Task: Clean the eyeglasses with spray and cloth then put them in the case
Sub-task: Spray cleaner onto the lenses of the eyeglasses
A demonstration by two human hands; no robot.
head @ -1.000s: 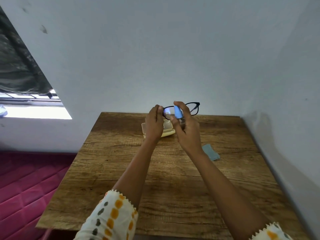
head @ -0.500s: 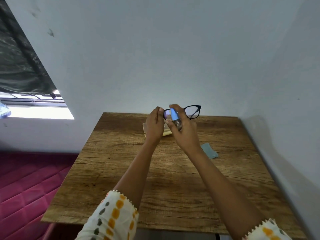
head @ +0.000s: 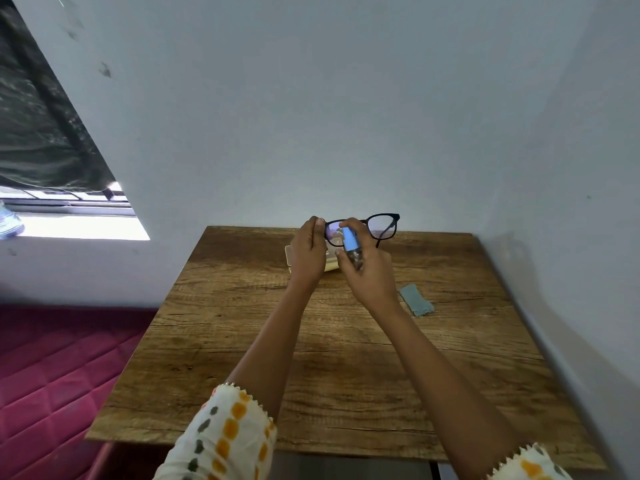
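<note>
One cream case (head: 289, 258) lies on the desk (head: 346, 368) at the far side, mostly hidden behind the hands; what is in it cannot be told. The glasses (head: 383, 226) are not in it: they are held up in the air above the desk's far edge, over the case.

Their long axis runs left to right, with the lenses upright and facing the person. One temple hangs down at the right end.

The left grip (head: 306, 252) pinches the left end of the black frame. The right grip (head: 371, 273) is curled round the spray (head: 349, 239), which stands nearly upright, blue end up and leaning slightly left, just before the left lens.

One grey-blue cloth (head: 415, 301) lies flat on the desk, right of the right wrist and apart from the case.

In all there is one pair of glasses, one spray, one cloth and one case.
</note>
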